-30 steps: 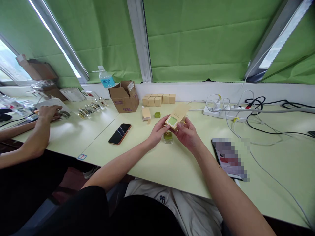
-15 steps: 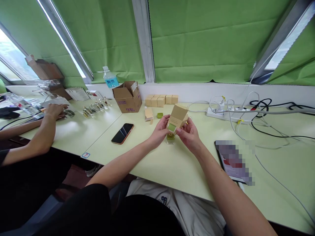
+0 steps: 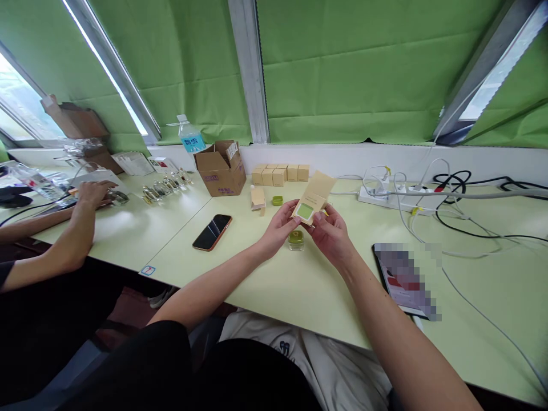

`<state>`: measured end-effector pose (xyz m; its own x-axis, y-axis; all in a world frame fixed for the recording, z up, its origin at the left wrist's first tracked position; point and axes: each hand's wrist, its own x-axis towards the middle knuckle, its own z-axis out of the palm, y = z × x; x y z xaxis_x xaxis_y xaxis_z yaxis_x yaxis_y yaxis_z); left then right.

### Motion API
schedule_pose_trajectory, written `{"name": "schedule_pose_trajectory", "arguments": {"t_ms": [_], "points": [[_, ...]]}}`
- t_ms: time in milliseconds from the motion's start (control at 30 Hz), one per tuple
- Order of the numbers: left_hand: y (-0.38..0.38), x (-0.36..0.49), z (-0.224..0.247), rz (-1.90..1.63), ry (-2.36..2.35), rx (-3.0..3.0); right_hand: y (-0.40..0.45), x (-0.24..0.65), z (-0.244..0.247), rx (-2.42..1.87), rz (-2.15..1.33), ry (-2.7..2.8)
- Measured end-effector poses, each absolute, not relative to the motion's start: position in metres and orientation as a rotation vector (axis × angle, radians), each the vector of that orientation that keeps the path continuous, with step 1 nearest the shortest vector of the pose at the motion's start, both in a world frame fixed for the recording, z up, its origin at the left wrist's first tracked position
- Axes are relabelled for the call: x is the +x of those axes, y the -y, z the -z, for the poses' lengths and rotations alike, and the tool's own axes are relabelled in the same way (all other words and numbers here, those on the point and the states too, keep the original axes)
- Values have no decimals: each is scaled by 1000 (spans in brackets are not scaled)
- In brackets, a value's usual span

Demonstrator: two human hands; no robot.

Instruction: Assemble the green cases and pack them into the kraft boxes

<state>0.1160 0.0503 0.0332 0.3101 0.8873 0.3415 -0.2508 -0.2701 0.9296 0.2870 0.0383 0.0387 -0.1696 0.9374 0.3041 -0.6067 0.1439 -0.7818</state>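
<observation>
My left hand and my right hand hold a cream folded card between them, fingers closed on its lower left and right edges. The card's upper panel stands raised and has faint small print. On its lower panel is a green square with rounded corners and a pale border; I cannot tell whether this is a cut-out or a fill. Just below the card, on the table, stands a small clear glass jar with green in its upper part.
Beyond my hands are a green lid-like piece, an open cream box and several closed cream boxes. A phone lies left, a tablet right, near a power strip. A co-worker's hand is far left.
The card has tilted back and risen slightly, so its green square faces me more fully. More of the glass jar below shows. Both hands keep their hold.
</observation>
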Motion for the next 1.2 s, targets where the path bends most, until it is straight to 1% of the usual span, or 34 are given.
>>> {"name": "schedule_pose_trajectory", "arguments": {"t_ms": [200, 533, 700, 1000, 1067, 1200], "points": [[-55, 118, -26, -1282, -627, 1565, -40, 286, -38, -445, -1428, 986], [-51, 115, -30, -1207, -609, 1499, -41, 285, -39, -434, -1432, 955], [-48, 114, -32, -1249, -550, 1535, -42, 285, -41, -451, -1430, 941], [-50, 117, -32, -1321, -713, 1660, -48, 284, -35, -501, -1463, 875], [-51, 115, -30, -1408, -722, 1799, -49, 285, -35, -523, -1458, 843], [-49, 111, -29, -1799, -924, 2218, -48, 284, -37, -574, -1437, 794]]}}
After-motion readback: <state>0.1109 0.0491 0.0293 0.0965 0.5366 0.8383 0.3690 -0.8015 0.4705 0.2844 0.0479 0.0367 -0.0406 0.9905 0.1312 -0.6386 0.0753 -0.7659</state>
